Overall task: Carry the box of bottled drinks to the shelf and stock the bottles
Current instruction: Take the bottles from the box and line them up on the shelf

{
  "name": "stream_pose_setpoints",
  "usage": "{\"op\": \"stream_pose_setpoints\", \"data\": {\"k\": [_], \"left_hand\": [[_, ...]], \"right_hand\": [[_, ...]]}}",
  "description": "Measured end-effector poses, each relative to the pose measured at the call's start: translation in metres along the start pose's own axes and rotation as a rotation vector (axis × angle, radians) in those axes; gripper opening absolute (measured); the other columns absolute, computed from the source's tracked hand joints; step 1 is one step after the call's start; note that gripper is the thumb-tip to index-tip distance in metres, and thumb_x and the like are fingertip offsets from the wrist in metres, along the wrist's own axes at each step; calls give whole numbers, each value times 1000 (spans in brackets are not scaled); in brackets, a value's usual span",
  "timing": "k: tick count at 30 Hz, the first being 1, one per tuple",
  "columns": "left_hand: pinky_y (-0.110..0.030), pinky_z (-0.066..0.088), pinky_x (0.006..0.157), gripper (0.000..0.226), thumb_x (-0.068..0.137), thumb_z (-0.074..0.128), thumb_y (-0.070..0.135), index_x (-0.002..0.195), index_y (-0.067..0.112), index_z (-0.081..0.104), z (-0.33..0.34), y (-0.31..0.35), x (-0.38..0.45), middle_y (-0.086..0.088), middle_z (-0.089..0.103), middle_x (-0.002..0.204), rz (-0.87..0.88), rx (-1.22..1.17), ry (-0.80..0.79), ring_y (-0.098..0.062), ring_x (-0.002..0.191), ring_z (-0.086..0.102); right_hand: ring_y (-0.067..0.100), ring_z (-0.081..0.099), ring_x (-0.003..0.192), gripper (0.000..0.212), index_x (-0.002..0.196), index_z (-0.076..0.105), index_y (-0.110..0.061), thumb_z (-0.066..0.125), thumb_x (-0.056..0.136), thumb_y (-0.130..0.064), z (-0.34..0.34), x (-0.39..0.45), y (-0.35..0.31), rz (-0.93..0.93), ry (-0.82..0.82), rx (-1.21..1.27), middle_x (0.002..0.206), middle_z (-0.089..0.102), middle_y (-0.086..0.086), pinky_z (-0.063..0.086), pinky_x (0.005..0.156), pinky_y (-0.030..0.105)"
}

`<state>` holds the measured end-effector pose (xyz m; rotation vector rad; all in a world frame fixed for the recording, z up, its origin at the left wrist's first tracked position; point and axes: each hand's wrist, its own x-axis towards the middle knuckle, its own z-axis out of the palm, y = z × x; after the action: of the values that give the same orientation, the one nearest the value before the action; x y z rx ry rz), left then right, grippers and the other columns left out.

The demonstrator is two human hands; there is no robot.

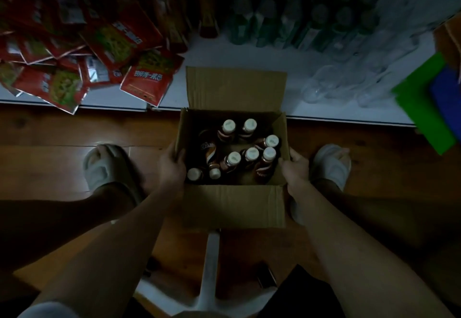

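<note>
Cardboard box (233, 205) of bottled drinks sits low between the person's feet, right at the edge of the white shelf (294, 83), flaps open. Left hand (172, 165) has its grip clamped on the left wall, right hand (295, 168) grasping the right wall. Inside are dark bottles (229, 130) with white caps, most upright, a couple tipped over. On the shelf: red snack packets (147, 78) piled on the left, green bottles (299, 25) further back, clear ones to the right.
</note>
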<state>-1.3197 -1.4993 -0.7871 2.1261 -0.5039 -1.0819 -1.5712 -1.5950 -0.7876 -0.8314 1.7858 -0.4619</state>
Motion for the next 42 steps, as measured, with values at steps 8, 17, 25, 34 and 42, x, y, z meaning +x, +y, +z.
{"op": "stream_pose_setpoints", "data": {"k": [8, 17, 25, 34, 42], "left_hand": [[-29, 41, 93, 35, 95, 51, 12, 130, 16, 54, -16, 19, -13, -10, 56, 128, 314, 305, 179, -25, 118, 52], [-44, 51, 85, 35, 85, 61, 19, 120, 19, 57, 30, 33, -24, -10, 63, 117, 351, 779, -201, -33, 111, 55], [-49, 34, 105, 63, 90, 58, 28, 145, 25, 29, 62, 17, -3, -13, 58, 130, 96, 1145, -292, -34, 128, 46], [-49, 38, 101, 62, 87, 58, 24, 141, 25, 28, 76, 11, 13, -15, 63, 122, 134, 1107, -201, -36, 119, 55], [-37, 49, 79, 37, 82, 67, 20, 114, 10, 51, 30, 55, 17, -14, 64, 111, 123, 573, -52, -35, 103, 62]], "right_hand": [[27, 56, 121, 39, 132, 56, -16, 53, 93, -14, -9, -7, -30, -160, 109, -221, 130, 61, 10, 44, 106, 42], [21, 61, 101, 27, 120, 59, -19, 57, 93, -18, 46, -58, -37, -428, -242, -406, 107, 63, 2, 55, 87, 46], [25, 50, 128, 44, 135, 51, -24, 57, 93, -12, 72, -55, -3, -458, -373, -656, 140, 53, 7, 47, 102, 40], [21, 53, 126, 40, 131, 56, -18, 51, 93, -5, 82, -44, 5, -452, -351, -580, 134, 59, 5, 47, 102, 36], [13, 58, 102, 27, 110, 61, -18, 67, 84, -11, 70, -53, -25, -380, -298, -402, 103, 63, -5, 47, 86, 28]]}}
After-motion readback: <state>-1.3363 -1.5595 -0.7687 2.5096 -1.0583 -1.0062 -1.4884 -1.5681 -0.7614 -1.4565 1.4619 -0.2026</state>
